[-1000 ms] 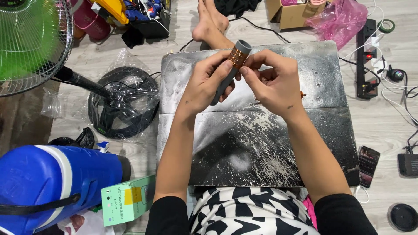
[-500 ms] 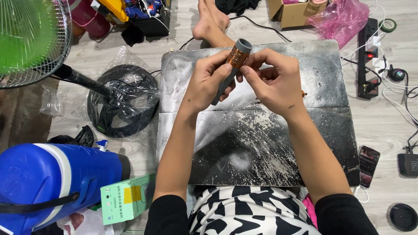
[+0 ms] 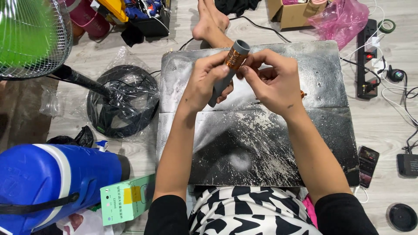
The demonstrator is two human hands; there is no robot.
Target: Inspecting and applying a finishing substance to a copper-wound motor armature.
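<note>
Two hands, one grey tube w/ copper coil.
Left hand (image 3: 204, 80) grips tube (image 3: 230, 69) low; right hand (image 3: 272, 80) pinches coil (image 3: 235, 58), above metal sheet (image 3: 261, 143).

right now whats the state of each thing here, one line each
left hand: closed around the grey rod, fingers by the coil
right hand: fingertips pinching at the copper coil
grey rod: held tilted above the metal sheet, not resting on it
copper coil: wound around the rod near its upper end
metal sheet: flat on the floor, scratched and dusty
power strip: plugs in, red switch showing
phone: lying flat, screen dark
</note>
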